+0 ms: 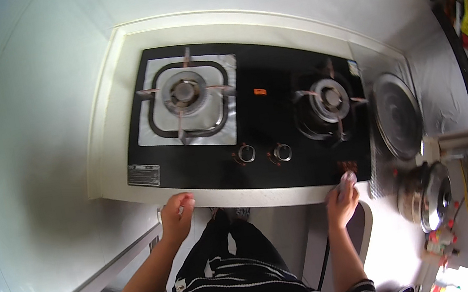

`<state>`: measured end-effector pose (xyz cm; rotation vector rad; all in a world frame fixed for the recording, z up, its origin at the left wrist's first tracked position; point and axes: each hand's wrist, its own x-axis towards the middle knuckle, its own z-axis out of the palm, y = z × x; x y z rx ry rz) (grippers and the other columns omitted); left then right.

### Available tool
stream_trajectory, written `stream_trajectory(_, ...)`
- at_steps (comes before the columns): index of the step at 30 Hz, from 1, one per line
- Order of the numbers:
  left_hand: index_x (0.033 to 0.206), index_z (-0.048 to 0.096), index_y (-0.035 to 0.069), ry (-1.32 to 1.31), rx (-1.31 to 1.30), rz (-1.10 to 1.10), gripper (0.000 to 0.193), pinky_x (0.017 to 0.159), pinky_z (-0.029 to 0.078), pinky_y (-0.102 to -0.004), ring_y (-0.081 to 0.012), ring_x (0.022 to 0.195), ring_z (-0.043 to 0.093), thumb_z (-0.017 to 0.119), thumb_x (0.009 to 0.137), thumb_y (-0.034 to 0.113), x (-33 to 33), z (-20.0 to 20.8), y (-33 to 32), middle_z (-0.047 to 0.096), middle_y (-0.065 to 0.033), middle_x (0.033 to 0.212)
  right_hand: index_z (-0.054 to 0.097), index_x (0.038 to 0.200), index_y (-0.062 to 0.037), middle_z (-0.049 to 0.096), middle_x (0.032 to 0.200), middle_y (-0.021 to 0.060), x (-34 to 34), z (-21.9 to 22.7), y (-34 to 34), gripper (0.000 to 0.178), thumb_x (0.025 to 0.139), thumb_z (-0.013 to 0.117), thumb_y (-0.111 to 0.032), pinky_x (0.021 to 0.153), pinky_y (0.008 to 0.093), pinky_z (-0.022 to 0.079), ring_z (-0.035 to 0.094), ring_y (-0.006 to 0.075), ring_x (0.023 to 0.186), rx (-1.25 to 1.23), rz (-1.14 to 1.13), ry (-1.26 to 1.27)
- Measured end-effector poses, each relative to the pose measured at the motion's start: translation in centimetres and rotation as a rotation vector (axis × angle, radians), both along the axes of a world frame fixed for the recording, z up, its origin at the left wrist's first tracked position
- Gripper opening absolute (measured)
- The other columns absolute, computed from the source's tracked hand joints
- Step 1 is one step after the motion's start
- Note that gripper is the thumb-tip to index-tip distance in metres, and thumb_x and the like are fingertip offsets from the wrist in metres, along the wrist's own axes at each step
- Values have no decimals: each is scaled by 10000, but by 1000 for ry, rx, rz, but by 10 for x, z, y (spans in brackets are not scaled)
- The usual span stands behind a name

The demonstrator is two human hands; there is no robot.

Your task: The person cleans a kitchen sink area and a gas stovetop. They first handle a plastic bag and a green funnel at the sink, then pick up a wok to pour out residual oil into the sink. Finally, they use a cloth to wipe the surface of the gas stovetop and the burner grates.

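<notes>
A black glass two-burner gas stove (207,169) is set into a pale countertop (243,200) before me. Silver foil (147,130) lies around the left burner (184,92), under its pan support. The right burner (329,101) has no foil around it. Two round knobs sit near the stove's front edge, a left knob (246,153) and a right knob (282,152). My left hand (178,218) is curled closed at the counter's front edge, with nothing visible in it. My right hand (342,203) is closed at the stove's front right corner; something greyish shows at its fingers, too blurred to name.
A large round dark lid or pan (398,116) stands at the right of the stove. Nearer me is a pot with a glass lid (434,196). Small bottles (441,239) stand beyond it. A white wall (34,150) closes off the left side.
</notes>
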<state>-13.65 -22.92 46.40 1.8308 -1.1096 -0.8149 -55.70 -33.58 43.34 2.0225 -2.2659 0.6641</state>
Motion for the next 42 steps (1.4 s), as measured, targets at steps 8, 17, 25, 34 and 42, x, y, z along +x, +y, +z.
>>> stream_trajectory(8, 1010, 636, -1, 10, -78, 105, 161, 779, 506, -292, -192, 864, 655, 637, 892, 109, 8, 7, 52, 667, -124, 944, 633, 1190, -169, 552, 1191, 144, 219, 29, 48, 483, 723, 690, -60, 770, 397, 540, 575, 347, 998, 168, 791, -313)
stream_trajectory(17, 1022, 641, -17, 75, -70, 281, 187, 777, 509, -290, -183, 858, 654, 623, 909, 130, 75, -6, 98, 670, -123, 949, 585, 1210, -279, 481, 1332, 61, 361, 5, 53, 521, 724, 645, -100, 797, 406, 500, 520, 303, 1062, 168, 962, 42)
stream_trajectory(25, 1079, 615, -10, 75, -177, 257, 230, 778, 507, -282, -165, 878, 634, 616, 922, 159, 104, -20, 87, 654, -110, 990, 612, 1187, -297, 446, 1381, 27, 442, 19, 0, 501, 743, 634, -65, 938, 457, 436, 500, 262, 1126, 137, 885, 10)
stream_trajectory(34, 1207, 536, 14, 48, -137, 312, 313, 844, 467, -271, -162, 1048, 565, 603, 939, 160, 125, -33, 82, 581, -94, 1189, 587, 1213, -260, 488, 1376, 68, 460, 20, -4, 587, 699, 630, 21, 870, 437, 499, 520, 303, 1147, 166, 1152, -172)
stream_trajectory(42, 1190, 544, 74, -303, -251, 244, 362, 922, 425, -372, -262, 1187, 497, 651, 845, 94, 135, -34, 73, 519, -120, 1297, 667, 1067, -257, 562, 1249, -23, 459, 23, 32, 436, 696, 651, -29, 845, 388, 485, 549, 267, 994, 343, 1383, -188)
